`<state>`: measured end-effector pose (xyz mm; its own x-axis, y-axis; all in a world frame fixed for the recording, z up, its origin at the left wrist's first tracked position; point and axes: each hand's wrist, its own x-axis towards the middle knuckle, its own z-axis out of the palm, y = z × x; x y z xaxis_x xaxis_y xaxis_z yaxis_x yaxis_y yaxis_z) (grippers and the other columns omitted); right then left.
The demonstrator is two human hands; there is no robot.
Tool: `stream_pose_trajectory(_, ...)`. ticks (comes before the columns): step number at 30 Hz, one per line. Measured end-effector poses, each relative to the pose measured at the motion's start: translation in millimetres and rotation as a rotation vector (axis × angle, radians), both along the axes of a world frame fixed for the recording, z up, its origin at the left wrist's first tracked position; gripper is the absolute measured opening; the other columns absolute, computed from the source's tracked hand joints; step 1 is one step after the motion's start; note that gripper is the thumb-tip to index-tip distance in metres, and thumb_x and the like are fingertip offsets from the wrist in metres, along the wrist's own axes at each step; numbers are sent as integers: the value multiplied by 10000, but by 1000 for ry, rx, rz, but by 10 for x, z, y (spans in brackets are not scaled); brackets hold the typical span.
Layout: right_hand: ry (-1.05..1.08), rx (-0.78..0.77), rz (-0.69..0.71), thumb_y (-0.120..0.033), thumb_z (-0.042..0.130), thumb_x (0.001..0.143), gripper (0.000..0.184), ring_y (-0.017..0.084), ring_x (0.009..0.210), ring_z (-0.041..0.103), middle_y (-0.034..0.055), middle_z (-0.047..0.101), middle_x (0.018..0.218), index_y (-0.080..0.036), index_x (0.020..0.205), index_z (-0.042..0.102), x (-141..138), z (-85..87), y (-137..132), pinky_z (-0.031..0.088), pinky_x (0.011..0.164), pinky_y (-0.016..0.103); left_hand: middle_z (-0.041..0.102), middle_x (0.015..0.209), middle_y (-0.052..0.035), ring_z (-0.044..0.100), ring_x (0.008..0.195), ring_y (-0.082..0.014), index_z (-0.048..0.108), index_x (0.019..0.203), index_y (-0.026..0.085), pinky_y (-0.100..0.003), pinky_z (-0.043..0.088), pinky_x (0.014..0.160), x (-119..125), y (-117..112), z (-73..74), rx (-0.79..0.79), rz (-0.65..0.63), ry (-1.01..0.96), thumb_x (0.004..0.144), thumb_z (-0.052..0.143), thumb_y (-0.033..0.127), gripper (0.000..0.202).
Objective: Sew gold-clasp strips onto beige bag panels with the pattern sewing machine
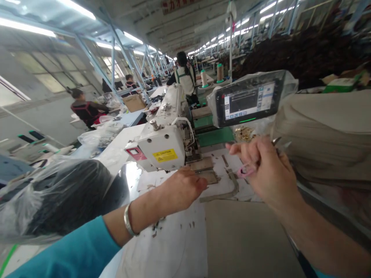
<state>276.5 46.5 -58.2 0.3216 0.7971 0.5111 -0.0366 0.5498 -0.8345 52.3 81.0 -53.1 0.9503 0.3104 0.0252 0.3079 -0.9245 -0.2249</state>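
Observation:
My left hand (184, 189), with a bangle (127, 220) at the wrist, is in front of the sewing machine head (162, 144). Its fingers are curled closed beside the beige fabric piece (210, 177) under the machine; what they pinch, if anything, is hidden. To the right, my right hand (268, 170) is raised over the work surface, closed around small scissors with a pink handle (246, 170). Their metal end sticks out behind the knuckles. Between the hands lies a curved beige strip (232, 187), and a larger beige fabric panel (243, 235) spreads nearer to me.
A plastic-wrapped screen (249, 100) stands behind my right hand. Stacked beige fabric (327, 135) rises at the right, and a bagged dark bundle (66, 193) sits left. Thread cones (204, 79) stand beyond the machine. Other people work farther back.

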Motion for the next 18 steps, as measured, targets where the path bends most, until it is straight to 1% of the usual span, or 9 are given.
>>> stream_pose_trajectory(2, -170, 11, -186, -442, 428, 993, 432, 175, 800, 626, 22, 552, 693, -246, 615, 496, 233, 30, 158, 486, 786, 359, 593, 673, -30, 566, 605, -181, 572, 841, 151, -343, 444, 631, -2, -43, 8, 25, -1, 72, 893, 478, 76, 132)
stream_pose_trajectory(4, -362, -6, -397, -441, 475, 974, 355, 145, 766, 618, 57, 641, 878, -229, 720, 604, 430, 38, 269, 462, 692, 316, 598, 668, -39, 571, 606, -194, 592, 854, 136, -361, 446, 636, 24, -122, -37, 57, -28, 115, 871, 503, 73, 110)
stream_pose_trajectory(6, -379, -115, -385, -450, 471, 971, 330, 106, 596, 575, 57, 658, 811, -212, 839, 658, 446, 27, 330, 411, 554, 277, 594, 663, -38, 574, 611, -203, 604, 848, 133, -378, 455, 655, 102, -236, -158, 73, -72, 116, 859, 529, 89, 87)
stream_pose_trajectory(8, -228, -336, -59, -459, 460, 969, 327, 77, 436, 500, 27, 646, 707, -201, 965, 660, 229, 3, 341, 312, 421, 239, 588, 652, -34, 571, 600, -201, 607, 824, 137, -386, 461, 670, 231, -367, -327, 71, -112, 114, 856, 553, 114, 68)
stream_pose_trajectory(10, -11, -588, 427, -453, 500, 937, 300, 64, 367, 453, 17, 659, 758, -200, 1020, 637, -128, -37, 314, 196, 342, 222, 600, 648, -38, 569, 578, -193, 610, 789, 138, -379, 463, 657, 369, -489, -453, 41, -148, 138, 848, 564, 118, 78)
stream_pose_trajectory(12, 187, -718, 753, -414, 529, 909, 267, 46, 340, 359, -23, 587, 655, -177, 969, 633, -449, -103, 262, 140, 330, 205, 645, 703, -62, 604, 633, -203, 629, 789, 131, -379, 483, 689, 448, -575, -420, -14, -172, 183, 830, 577, 112, 68)
stream_pose_trajectory(14, 310, -658, 762, -421, 589, 872, 257, 34, 342, 241, -94, 408, 506, -167, 899, 625, -606, -193, 191, 120, 339, 187, 676, 770, -86, 638, 761, -232, 651, 793, 134, -392, 501, 779, 423, -598, -155, -124, -154, 190, 823, 609, 179, 69)
stream_pose_trajectory(16, 331, -507, 623, -462, 645, 841, 293, 36, 358, 204, -123, 301, 458, -171, 856, 617, -594, -283, 103, 128, 351, 185, 674, 767, -80, 635, 824, -235, 652, 749, 163, -381, 502, 835, 312, -530, 301, -298, -65, 118, 835, 618, 322, 184)
stream_pose_trajectory(18, 289, -367, 553, -489, 649, 850, 318, 43, 368, 223, -117, 309, 444, -172, 845, 627, -508, -327, 9, 141, 365, 198, 675, 790, -56, 622, 774, -182, 639, 748, 175, -322, 499, 777, 189, -356, 792, -354, 67, -61, 874, 512, 217, 184)
